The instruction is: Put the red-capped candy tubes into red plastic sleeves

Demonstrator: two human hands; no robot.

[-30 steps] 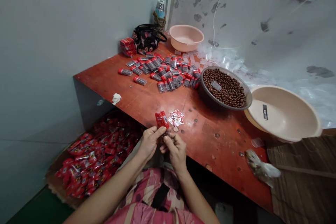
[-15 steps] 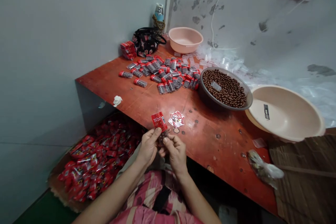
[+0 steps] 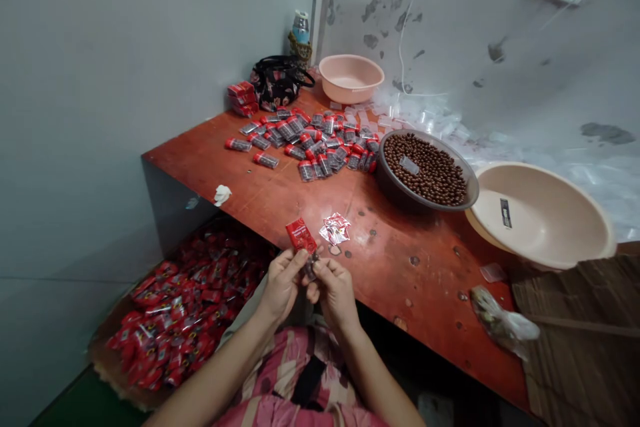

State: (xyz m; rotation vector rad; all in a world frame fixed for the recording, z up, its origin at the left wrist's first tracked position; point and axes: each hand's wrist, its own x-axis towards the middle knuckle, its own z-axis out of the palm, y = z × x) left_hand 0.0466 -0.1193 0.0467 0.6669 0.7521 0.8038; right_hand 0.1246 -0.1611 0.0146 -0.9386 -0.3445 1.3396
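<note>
Over the table's near edge, my left hand (image 3: pixel 281 285) is closed on a small red packet (image 3: pixel 301 235), its thumb across the lower part. The packet has a printed red face on top and a see-through lower end (image 3: pixel 311 269) with dark content. My right hand (image 3: pixel 336 288) pinches that lower end between thumb and fingers. Part of the packet is hidden by the fingers. Just beyond it on the table lies a small pile of red and silver labels or sachets (image 3: pixel 335 229).
Several red-capped clear tubes (image 3: pixel 320 140) lie on the red table (image 3: pixel 210 153). A grey bowl (image 3: pixel 395 197) holds brown balls, beside a cream basin (image 3: pixel 555 207). Farther back are a pink basin (image 3: pixel 350 77) and a black bag (image 3: pixel 277 83). Red packets (image 3: pixel 170 320) fill a box below left.
The red packet has turned slightly between my hands, and its barcode no longer shows. My left thumb has slid a little lower. The camera view has shifted slightly.
</note>
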